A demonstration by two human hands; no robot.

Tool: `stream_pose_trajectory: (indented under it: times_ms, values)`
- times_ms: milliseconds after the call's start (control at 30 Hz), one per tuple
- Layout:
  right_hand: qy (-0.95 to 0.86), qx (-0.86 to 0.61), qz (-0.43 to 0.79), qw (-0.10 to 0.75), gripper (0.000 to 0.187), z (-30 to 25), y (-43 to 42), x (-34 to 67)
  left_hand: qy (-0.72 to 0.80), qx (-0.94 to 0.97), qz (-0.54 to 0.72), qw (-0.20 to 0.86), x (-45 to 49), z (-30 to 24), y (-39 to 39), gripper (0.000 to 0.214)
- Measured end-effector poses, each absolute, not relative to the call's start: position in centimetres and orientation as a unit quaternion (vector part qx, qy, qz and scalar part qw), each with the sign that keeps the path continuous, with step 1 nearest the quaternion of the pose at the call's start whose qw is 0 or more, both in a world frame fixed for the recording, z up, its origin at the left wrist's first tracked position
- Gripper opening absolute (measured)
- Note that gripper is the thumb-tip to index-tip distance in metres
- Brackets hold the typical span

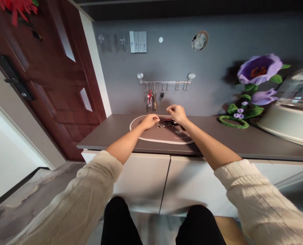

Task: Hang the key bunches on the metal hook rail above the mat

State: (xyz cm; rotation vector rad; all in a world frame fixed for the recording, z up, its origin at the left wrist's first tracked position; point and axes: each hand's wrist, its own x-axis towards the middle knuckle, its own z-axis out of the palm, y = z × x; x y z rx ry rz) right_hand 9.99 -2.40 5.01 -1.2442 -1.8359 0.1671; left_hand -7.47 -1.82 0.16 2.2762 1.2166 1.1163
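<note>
Left hand: your left hand curled closed, just beside the keys.
Right hand: your right hand closed above them; cannot tell if gripping.
Beneath both: oval mat.

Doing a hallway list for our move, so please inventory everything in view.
door: one, dark red wood, far left
wall hooks: two, metal, upper wall
wall strips: one set, white, upper wall
round ornament: one, silver-grey, upper wall
hook rail: one, silver, wall
hanging keys: several, mixed colours, on rail
flower decoration: one, purple and green, right wall
appliance: one, white, counter's right end
counter: one, grey-brown, below wall
cabinet doors: two seen, white, under counter
oval mat: one, brown, white rim, on counter
key bunch: one, silver and black, on mat
left hand: one, over mat
right hand: one, above key bunch
sleeves: two, cream knit, forearms
knees: two, black trousers, bottom
</note>
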Motion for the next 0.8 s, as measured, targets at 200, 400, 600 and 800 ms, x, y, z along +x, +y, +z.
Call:
stream_pose_trajectory:
  times_ms: [200,400,600,800]
  values:
    - [-0.783,-0.488,0.039,0.385,0.020,2.0,-4.8,10.1,0.425,0.811,0.338,0.218,-9.0,1.1,-2.9,0.023]
    - [-0.815,-0.478,-0.001,0.328,0.021,1.2,-5.1,10.3,0.384,0.849,0.270,0.244,-9.8,1.2,-3.2,0.033]
    - [-0.824,-0.476,-0.011,0.307,0.022,1.0,-4.9,10.1,0.362,0.861,0.267,0.239,-9.6,1.1,-3.1,0.023]
    - [-0.824,-0.480,-0.015,0.299,0.023,0.9,-4.9,10.1,0.360,0.867,0.275,0.208,-9.3,1.2,-3.3,0.017]
